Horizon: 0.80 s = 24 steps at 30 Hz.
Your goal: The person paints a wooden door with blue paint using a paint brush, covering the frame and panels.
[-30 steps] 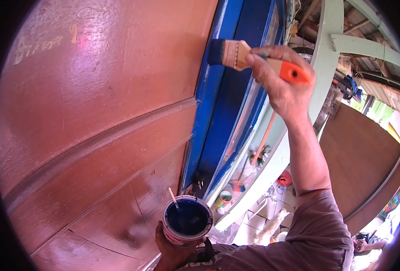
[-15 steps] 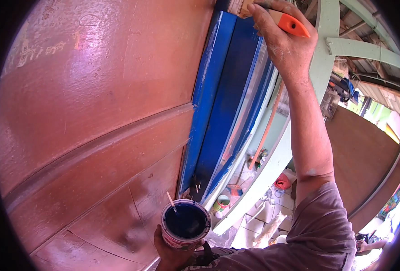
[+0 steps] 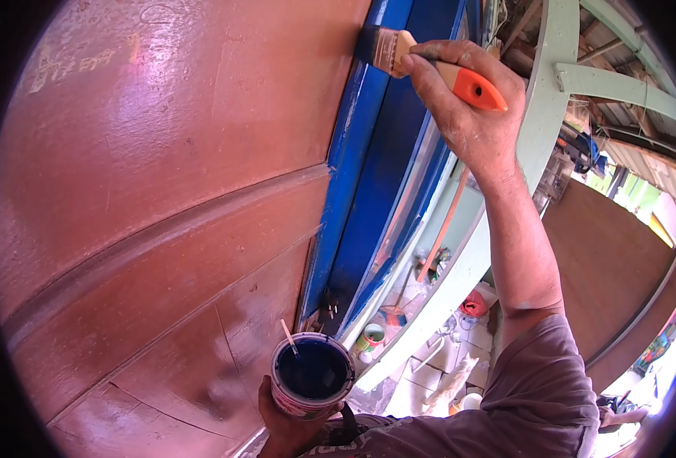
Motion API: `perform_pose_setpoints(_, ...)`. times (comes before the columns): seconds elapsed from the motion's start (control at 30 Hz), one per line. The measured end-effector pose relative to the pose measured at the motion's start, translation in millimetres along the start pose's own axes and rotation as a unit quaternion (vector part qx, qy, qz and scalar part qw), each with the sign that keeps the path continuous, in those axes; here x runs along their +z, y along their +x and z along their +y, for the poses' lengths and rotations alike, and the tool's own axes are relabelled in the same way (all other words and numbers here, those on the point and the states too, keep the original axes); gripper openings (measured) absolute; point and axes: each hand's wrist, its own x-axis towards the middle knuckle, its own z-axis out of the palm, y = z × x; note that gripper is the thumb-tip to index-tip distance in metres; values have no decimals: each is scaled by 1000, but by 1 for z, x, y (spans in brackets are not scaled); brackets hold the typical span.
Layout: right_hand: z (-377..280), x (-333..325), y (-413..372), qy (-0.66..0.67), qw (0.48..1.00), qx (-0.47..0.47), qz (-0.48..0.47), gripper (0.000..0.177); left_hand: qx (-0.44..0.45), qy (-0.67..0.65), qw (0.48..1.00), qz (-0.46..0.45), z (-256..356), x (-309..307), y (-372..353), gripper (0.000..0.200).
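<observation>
My right hand [image 3: 475, 107] grips a wide paintbrush [image 3: 395, 52] by its wooden handle with an orange end. The dark, wet bristles touch the blue door frame [image 3: 349, 126] near the top, beside the edge of the brown door [image 3: 223, 99]. Low in the view, my left hand [image 3: 280, 424] is wrapped round a round paint tub [image 3: 312, 375] from below and the left side. Dark blue paint fills part of the tub, and a thin stick [image 3: 289, 337] leans in it against the rim.
Right of the frame stands a pale green post [image 3: 548, 99] with a curved brace. Beyond it are a large brown panel [image 3: 609, 267], an open can [image 3: 371, 336] and a red object [image 3: 474, 304] on the tiled floor.
My right hand has moved down and slightly left with the brush, whose bristles now show against the blue frame. My left hand holds the tub in nearly the same place.
</observation>
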Motion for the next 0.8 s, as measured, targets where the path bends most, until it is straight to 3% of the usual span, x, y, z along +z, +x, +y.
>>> perform_pose_setpoints(0.23, -14, 4, -16, 21, 999, 23, -33, 14, 0, -70, 998, -3, 0, 4, 0, 89)
perform_pose_setpoints(0.3, -19, 3, -21, 29, 998, 39, -50, 14, 41, 219, 973, 63, -3, 17, -1, 88)
perform_pose_setpoints(0.37, -27, -2, -25, 52, 992, 76, -86, 14, 42, 236, 968, 73, -3, 17, -1, 87)
perform_pose_setpoints(0.43, -28, -5, -22, 74, 984, 118, -108, 15, -1, -18, 999, 28, 1, 8, -2, 86)
perform_pose_setpoints(0.53, -20, -8, -13, 102, 976, 171, -93, 18, 14, 244, 968, 53, 0, 20, -4, 79)
perform_pose_setpoints(0.63, 9, -6, 10, 94, 980, 172, -28, 27, 7, 17, 998, 58, 1, 4, -2, 85)
perform_pose_setpoints(0.7, 22, -9, 26, 53, 988, 146, 9, 29, 3, 10, 999, 45, 0, 7, -2, 84)
perform_pose_setpoints(0.8, 10, -11, 45, 109, 986, 120, 43, 18, 7, 43, 998, 55, 1, 7, -2, 84)
